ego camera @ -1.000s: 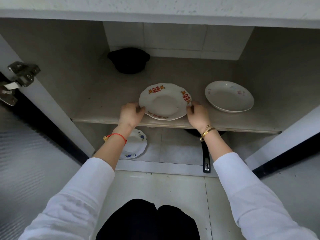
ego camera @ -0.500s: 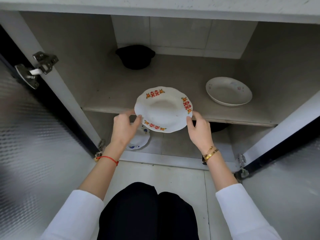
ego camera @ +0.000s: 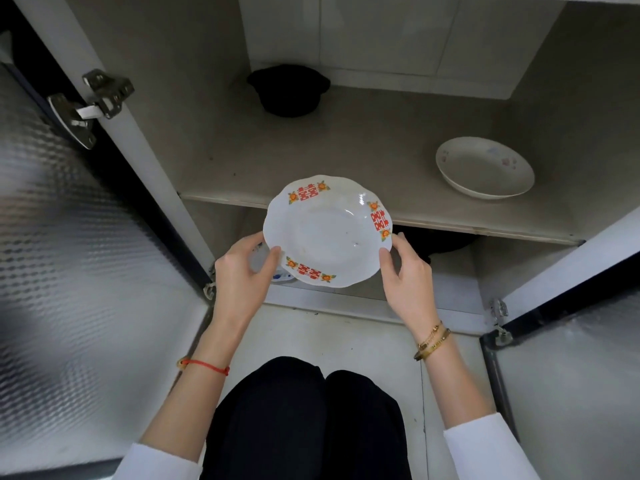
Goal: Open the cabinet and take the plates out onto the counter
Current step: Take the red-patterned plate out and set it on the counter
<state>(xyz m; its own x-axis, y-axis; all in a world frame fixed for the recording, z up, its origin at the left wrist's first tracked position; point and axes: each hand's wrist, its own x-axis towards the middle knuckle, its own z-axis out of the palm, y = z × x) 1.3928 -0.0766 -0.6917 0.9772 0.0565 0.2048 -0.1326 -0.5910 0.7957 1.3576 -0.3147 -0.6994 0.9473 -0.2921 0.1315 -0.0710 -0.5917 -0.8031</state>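
A white scalloped plate with red and orange motifs (ego camera: 327,230) hangs in the air in front of the cabinet shelf (ego camera: 346,157). My left hand (ego camera: 242,275) grips its left rim and my right hand (ego camera: 408,275) grips its right rim. A second white plate with faint flowers (ego camera: 485,171) rests on the shelf at the right. A third plate with blue flowers (ego camera: 280,276) lies on the cabinet floor, mostly hidden behind my left hand and the held plate.
A black pot (ego camera: 289,90) sits at the back of the shelf. A dark pan (ego camera: 446,242) lies under the shelf at the right. Both doors stand open: left door (ego camera: 69,254), right door (ego camera: 581,358). My knees (ego camera: 304,420) are below.
The motif plate left the shelf and came out toward me, lifted clear of the shelf edge. Both hands drew back with it.
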